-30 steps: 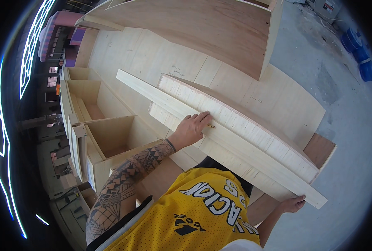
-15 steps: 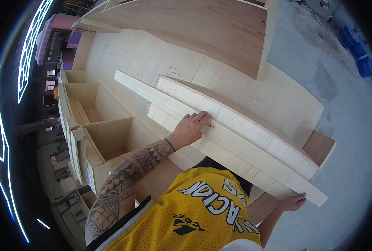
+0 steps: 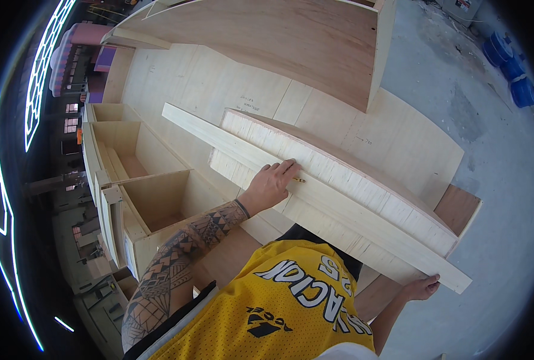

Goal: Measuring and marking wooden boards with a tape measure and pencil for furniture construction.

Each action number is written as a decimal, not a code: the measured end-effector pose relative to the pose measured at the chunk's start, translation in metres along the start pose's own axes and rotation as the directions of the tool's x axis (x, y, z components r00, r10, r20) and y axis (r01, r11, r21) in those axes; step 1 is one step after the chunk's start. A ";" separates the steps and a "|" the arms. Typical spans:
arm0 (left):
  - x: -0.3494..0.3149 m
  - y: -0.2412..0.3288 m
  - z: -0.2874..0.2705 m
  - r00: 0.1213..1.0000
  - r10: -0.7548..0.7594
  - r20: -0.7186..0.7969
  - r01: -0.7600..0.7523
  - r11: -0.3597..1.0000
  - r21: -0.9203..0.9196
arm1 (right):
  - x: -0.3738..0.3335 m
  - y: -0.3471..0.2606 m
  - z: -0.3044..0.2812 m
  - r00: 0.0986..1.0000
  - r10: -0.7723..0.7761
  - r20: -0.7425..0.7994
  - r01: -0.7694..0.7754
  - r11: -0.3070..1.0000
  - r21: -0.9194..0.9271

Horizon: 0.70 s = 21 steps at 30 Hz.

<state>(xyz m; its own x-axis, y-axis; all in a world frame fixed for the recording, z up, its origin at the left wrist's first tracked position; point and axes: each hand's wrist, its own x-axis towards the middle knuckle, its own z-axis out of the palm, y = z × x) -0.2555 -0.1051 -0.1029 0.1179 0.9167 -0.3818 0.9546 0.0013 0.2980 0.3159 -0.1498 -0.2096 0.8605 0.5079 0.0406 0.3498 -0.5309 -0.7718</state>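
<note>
A long, pale wooden strip (image 3: 363, 207) lies slantwise across a light plywood panel (image 3: 237, 171) in front of me. My left hand (image 3: 270, 185) is closed over the strip near its middle, fingertips at its far edge. Out from under those fingers pokes a thin yellowish, pencil-like piece (image 3: 300, 180); most of it is hidden. At the strip's near right end, my right hand (image 3: 422, 288) grips the edge, its fingers partly hidden beneath. Just beyond the strip runs a raised plywood box edge (image 3: 345, 168), roughly parallel to it.
Open wooden compartments (image 3: 159, 195) stand on the left. A tall brown plywood panel (image 3: 279, 45) rises at the far side. Beyond the work, on the grey concrete floor (image 3: 441, 120), several blue containers (image 3: 512, 63) sit at the far right. A small brown board (image 3: 456, 207) lies by the box's right end.
</note>
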 end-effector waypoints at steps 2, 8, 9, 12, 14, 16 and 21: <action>0.000 0.000 0.001 1.000 -0.003 -0.003 0.003 1.000 0.004 | 0.000 -0.001 0.001 1.000 -0.004 0.003 0.004 1.000 0.005; 0.000 0.001 0.000 1.000 -0.005 0.010 0.005 1.000 -0.006 | 0.004 0.007 -0.002 0.999 0.036 0.030 -0.036 0.999 0.012; 0.000 0.001 0.000 1.000 -0.010 0.013 0.010 1.000 0.000 | 0.005 0.008 -0.002 0.999 0.035 0.029 -0.036 0.999 0.012; 0.001 0.001 0.000 1.000 -0.011 0.013 0.011 1.000 0.003 | 0.006 0.011 -0.002 0.999 0.023 0.041 -0.024 1.000 0.010; 0.003 0.002 0.000 1.000 -0.003 0.013 0.003 1.000 0.004 | 0.005 0.015 0.000 1.000 0.006 -0.020 -0.005 0.999 0.047; 0.001 0.001 -0.001 1.000 -0.005 0.009 0.005 1.000 0.005 | 0.003 0.010 0.002 1.000 0.005 -0.014 -0.004 0.999 0.048; 0.002 -0.001 -0.002 1.000 -0.005 0.018 0.005 1.000 0.001 | 0.004 0.009 0.000 1.000 -0.009 0.001 0.009 1.000 0.022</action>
<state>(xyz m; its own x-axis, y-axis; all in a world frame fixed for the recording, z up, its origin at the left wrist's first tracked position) -0.2566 -0.1027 -0.1015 0.1185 0.9092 -0.3990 0.9555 0.0049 0.2950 0.3230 -0.1527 -0.2167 0.8569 0.5134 0.0464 0.3490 -0.5116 -0.7852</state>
